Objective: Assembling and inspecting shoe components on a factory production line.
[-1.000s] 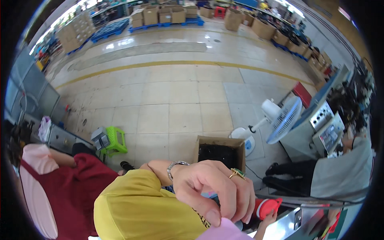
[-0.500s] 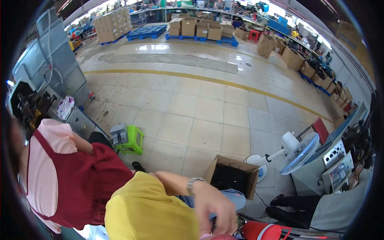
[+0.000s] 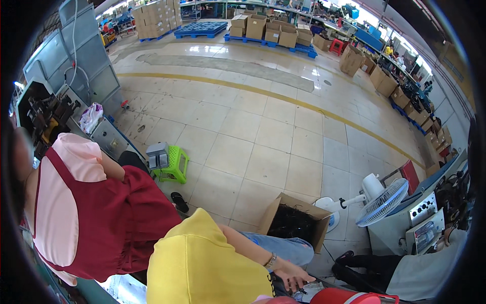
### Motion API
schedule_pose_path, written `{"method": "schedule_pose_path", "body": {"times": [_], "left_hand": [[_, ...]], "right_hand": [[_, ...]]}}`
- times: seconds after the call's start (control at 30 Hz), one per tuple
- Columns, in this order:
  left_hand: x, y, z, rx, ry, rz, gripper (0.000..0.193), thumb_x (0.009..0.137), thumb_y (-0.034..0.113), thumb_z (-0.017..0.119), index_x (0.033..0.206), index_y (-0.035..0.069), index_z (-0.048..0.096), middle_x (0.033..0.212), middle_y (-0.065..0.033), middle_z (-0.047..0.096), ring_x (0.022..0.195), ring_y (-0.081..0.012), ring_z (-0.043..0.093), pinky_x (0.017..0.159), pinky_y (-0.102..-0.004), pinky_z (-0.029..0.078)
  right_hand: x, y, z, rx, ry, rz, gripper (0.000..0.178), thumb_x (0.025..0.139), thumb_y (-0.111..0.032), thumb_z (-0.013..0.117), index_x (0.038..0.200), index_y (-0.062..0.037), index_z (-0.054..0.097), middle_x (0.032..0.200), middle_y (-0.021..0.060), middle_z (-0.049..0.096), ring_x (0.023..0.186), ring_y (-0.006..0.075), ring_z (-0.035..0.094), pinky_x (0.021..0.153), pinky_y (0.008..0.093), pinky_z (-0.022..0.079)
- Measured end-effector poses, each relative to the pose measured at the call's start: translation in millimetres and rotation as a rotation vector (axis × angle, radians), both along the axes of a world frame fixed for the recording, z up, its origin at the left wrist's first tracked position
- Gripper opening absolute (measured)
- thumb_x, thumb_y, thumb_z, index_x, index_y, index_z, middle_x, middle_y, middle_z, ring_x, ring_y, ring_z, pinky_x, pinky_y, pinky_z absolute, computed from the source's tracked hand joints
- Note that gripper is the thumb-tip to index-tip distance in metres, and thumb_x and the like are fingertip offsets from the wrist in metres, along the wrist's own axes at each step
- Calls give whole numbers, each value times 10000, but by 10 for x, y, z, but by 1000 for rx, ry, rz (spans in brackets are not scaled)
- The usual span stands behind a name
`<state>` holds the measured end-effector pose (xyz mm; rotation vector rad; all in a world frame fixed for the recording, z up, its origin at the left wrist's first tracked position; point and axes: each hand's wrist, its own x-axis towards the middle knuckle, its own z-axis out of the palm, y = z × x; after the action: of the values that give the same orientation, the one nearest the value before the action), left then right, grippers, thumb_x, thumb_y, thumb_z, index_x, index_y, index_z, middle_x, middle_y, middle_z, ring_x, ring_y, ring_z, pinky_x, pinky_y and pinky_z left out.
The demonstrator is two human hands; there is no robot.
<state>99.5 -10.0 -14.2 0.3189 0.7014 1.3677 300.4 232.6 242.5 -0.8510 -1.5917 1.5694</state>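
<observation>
My left arm, in a yellow sleeve (image 3: 202,258), stretches to the right along the lower part of the picture. A metal-band wristwatch (image 3: 271,260) is on its wrist. My left hand (image 3: 291,274) hangs palm down with its fingers apart, over small dark and pale items that are too cut off to name. Right beside it is a red container (image 3: 331,296) with a white band and a red handle, cropped by the lower edge. Below the arm, a leg in blue jeans (image 3: 291,248) shows. My right hand is outside the picture.
An open cardboard box (image 3: 324,227) of black scraps stands on the floor beside the leg. A white fan (image 3: 383,201) is farther right, near a person in grey (image 3: 430,268). At left, a person in a red apron (image 3: 106,218) sits near a green stool (image 3: 174,164).
My left hand has moved down and to the right, from near my body to beside the red container, and its fingers have spread. The whole view has shifted slightly.
</observation>
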Motion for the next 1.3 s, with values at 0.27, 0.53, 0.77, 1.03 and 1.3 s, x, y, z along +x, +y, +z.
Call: {"method": "schedule_pose_path", "body": {"times": [0.27, 0.53, 0.77, 1.03, 1.3], "left_hand": [[227, 50, -21, 431, -592, -5, 933, 779, 750, 550, 1492, 216, 272, 1554, -69, 280, 1407, -362, 276, 1075, -607, 285], [-184, -549, 98, 217, -793, 447, 898, 769, 708, 614, 1446, 171, 370, 1504, -90, 375, 1364, -289, 376, 1063, -613, 314], [-435, -880, 120, 142, -565, 560, 850, 788, 672, 629, 1415, 144, 406, 1443, -110, 449, 1307, -254, 449, 1074, -539, 342], [-288, -1078, 41, 34, -525, 632, 841, 792, 647, 644, 1408, 125, 406, 1452, -105, 432, 1311, -249, 436, 1077, -525, 340], [-136, -1295, 259, -42, -571, 495, 844, 792, 613, 668, 1406, 102, 396, 1426, -123, 454, 1300, -286, 444, 1049, -584, 347]], "right_hand": [[-249, -862, 559, -341, 306, 364, 343, 912, -115, 560, 1173, 104, 524, 720, 9, 430, 550, 116, 397, 609, 276, 384], [-923, -1316, 512, -600, 261, 578, 360, 958, -173, 530, 1199, 92, 504, 586, -81, 313, 458, 30, 279, 596, 262, 326], [-1184, -1056, -133, 439, -397, 613, 473, 1013, -248, 470, 1403, 15, 420, 985, 99, 612, 903, 187, 576, 846, 330, 474], [-1379, -1859, -61, 933, -172, 678, 693, 932, -532, 504, 1365, 8, 473, 1330, 260, 501, 1181, 409, 511, 994, 481, 400], [-1331, -1718, -126, 1067, -213, 1032, 720, 904, -471, 588, 1401, 17, 408, 1332, 282, 451, 1184, 448, 465, 994, 489, 388]]}}
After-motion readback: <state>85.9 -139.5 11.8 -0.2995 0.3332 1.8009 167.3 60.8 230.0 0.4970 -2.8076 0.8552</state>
